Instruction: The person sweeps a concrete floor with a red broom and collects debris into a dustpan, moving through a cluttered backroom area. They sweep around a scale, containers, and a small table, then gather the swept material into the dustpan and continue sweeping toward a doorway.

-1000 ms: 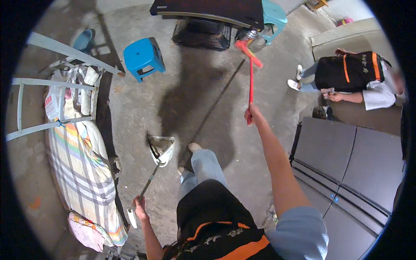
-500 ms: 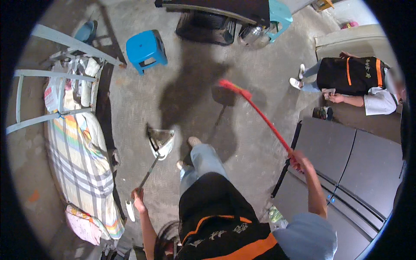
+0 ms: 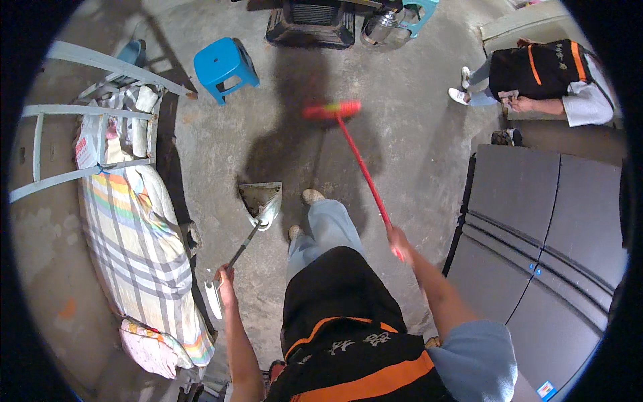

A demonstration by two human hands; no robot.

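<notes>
Head view: we list first one long-handled broom with a slim red pole and a red, yellow-marked head (image 3: 333, 109), its bristle end blurred over the grey concrete floor (image 3: 415, 120), ahead of the wearer; whether it touches, we cannot tell. The right hand (image 3: 398, 244) is closed around the upper part of the pole. Next, we enter one white plastic dustpan (image 3: 269, 216), scoop-shaped, on a dark grey handle with a white end piece, lying before the wearer's feet, left of the broom, with brownish matter inside. The left hand (image 3: 226, 285) is closed around that handle near its top. About these we count one bright blue plastic stool (image 3: 218, 60), upright, beyond the dustpan; one bed with a plaid, striped cover (image 3: 144, 248) at left; one grey, multi-door cabinet-like appliance (image 3: 509, 254) at right; and one co-worker in a black-and-orange vest (image 3: 509, 74), standing well apart from the broom.
</notes>
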